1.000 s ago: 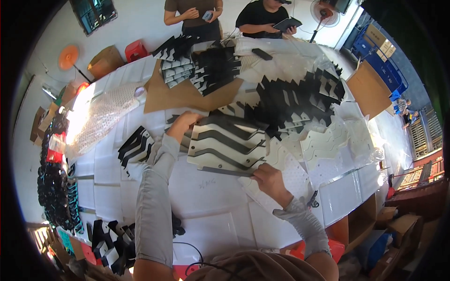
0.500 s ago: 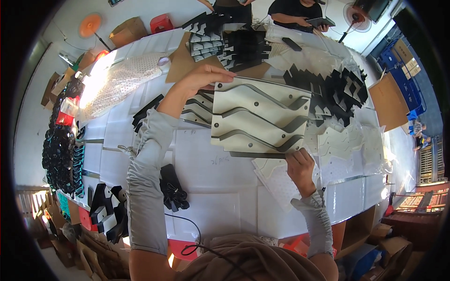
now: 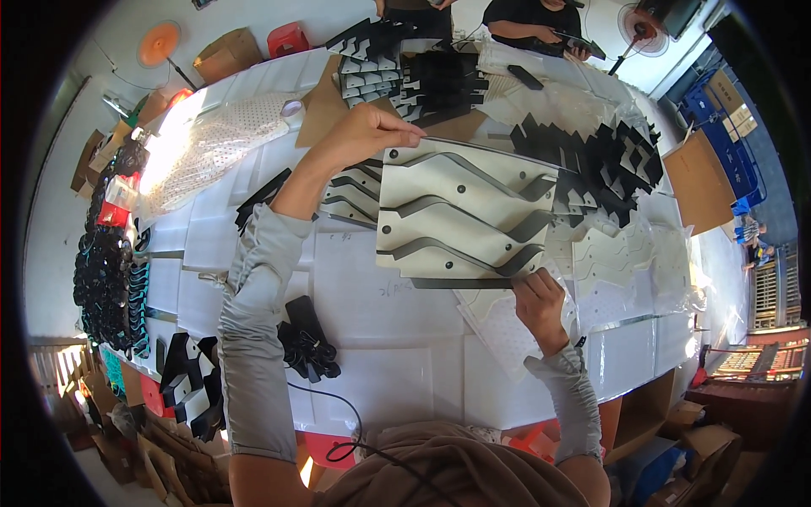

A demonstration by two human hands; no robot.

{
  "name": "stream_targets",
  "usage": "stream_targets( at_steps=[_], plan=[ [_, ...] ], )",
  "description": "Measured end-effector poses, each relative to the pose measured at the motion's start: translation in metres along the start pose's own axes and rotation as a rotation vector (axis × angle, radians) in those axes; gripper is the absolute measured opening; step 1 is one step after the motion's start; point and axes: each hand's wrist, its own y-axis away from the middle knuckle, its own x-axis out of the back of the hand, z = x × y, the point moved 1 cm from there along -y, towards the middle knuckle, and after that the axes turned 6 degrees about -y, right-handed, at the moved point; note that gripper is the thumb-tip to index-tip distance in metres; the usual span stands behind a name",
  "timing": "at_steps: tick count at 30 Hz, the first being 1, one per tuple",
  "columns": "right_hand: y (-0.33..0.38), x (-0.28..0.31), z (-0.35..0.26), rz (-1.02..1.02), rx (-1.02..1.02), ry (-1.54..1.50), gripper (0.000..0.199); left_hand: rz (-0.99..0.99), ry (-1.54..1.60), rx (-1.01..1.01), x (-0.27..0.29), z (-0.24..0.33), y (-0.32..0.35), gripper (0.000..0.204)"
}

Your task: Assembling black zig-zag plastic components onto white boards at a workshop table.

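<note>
A cream flat panel (image 3: 452,226) with dark grey zigzag strips and small dark dots is held up over the table, tilted toward me. My left hand (image 3: 365,135) is closed in a pinch on its upper left corner. At its lower right edge my right hand (image 3: 541,306) is closed, fingers curled on the rim. Below the panel's bottom edge a dark strip (image 3: 456,284) shows; whether it belongs to the panel I cannot tell. Behind its left side lie similar striped pieces (image 3: 353,198), partly hidden. Cream zigzag sheets (image 3: 612,258) in clear plastic lie to the right.
Black zigzag pieces (image 3: 621,169) are piled at the right, with more stacks (image 3: 443,84) at the far side. A black cable bundle (image 3: 308,346) lies near my left forearm. Bubble wrap (image 3: 224,148) covers the far left. Two people stand across the white table (image 3: 380,313).
The panel has shifted slightly left, both hands keeping their hold. My left forearm has swung a little to the left. Across the table, a person's dark flat device has tilted.
</note>
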Motion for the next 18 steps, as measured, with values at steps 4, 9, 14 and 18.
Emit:
stream_targets(
  at_steps=[4, 9, 14, 18],
  plan=[
    [0.0001, -0.0019, 0.0005, -0.002, -0.006, 0.012, 0.018, -0.009, 0.03, -0.009, 0.0033, 0.002, -0.0019, 0.021],
    [-0.002, -0.002, 0.0006, 0.0, 0.013, 0.019, 0.019, -0.023, -0.016, -0.038, 0.0088, 0.0019, -0.0001, 0.021],
    [-0.0002, -0.0031, 0.0031, 0.004, 0.027, 0.024, 0.021, -0.034, -0.028, -0.022, 0.0073, 0.0024, -0.0004, 0.021],
    [0.0013, -0.0044, 0.0032, 0.003, 0.024, 0.015, 0.022, -0.078, -0.027, -0.038, 0.0089, -0.002, -0.0009, 0.02]
  ],
)
